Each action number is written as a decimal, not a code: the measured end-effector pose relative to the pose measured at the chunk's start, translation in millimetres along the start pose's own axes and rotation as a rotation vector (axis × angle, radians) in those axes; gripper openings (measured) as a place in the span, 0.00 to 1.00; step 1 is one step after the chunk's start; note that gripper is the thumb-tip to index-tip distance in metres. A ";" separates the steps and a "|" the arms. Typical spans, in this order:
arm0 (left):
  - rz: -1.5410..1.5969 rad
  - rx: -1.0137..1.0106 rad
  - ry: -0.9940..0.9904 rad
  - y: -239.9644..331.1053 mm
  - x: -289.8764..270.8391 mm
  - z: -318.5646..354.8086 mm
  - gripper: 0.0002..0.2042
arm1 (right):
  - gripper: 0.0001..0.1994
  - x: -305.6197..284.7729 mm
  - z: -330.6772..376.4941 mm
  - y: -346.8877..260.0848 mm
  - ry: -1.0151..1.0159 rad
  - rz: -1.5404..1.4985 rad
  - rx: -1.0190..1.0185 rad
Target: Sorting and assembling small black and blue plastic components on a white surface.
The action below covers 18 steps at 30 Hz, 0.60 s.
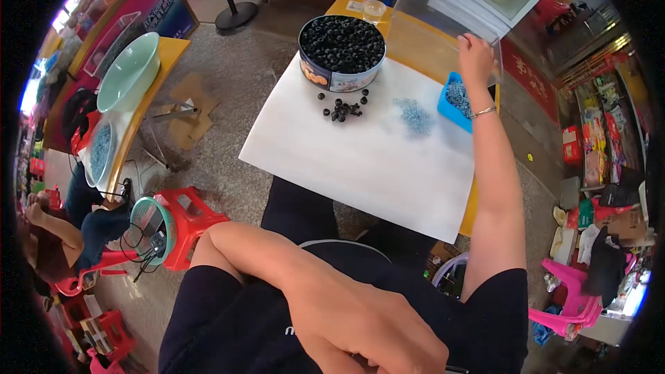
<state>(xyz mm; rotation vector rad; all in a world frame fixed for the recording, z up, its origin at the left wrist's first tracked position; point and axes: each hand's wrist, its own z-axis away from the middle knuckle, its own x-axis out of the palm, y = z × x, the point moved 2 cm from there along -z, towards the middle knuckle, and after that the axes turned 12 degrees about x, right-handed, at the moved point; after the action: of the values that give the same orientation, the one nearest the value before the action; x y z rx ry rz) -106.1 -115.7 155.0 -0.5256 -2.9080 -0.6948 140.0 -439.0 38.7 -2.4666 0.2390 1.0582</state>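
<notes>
My left hand is large in the foreground, held up in front of my dark shirt. Its fingers curl under, and what they may hold is hidden. Beyond the blue tub, my right hand is closed above the edge of a transparent plastic tray; I cannot make out anything in its fingers. Small blue-grey beads fill the blue tub beside my right wrist. A round tin heaped with black beads stands on the white sheet. Loose black beads and a patch of pale blue beads lie on the sheet.
A small transparent cup stands at the yellow table's far edge. To the left, another table bears a pale green basin and a bowl of blue beads. A red stool and a green basket stand near my left elbow. Someone sits far left.
</notes>
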 end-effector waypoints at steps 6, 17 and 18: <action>0.071 0.098 0.103 -7.7 13.6 17.3 0.27 | 0.13 1.3 38.8 -5.6 0.029 -0.165 -0.073; 0.110 0.113 0.109 -11.1 10.3 18.5 0.18 | 0.04 -8.5 208.1 -48.5 -0.469 -0.485 -0.105; 0.088 0.104 0.097 -10.0 9.9 19.4 0.18 | 0.04 -4.9 212.0 -52.7 -0.478 -0.483 -0.114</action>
<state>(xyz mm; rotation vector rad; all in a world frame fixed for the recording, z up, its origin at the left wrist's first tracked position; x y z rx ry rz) -119.4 -112.2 135.3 -0.5870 -2.7933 -0.5389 16.9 -294.4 -69.5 -2.1113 -0.5483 1.4064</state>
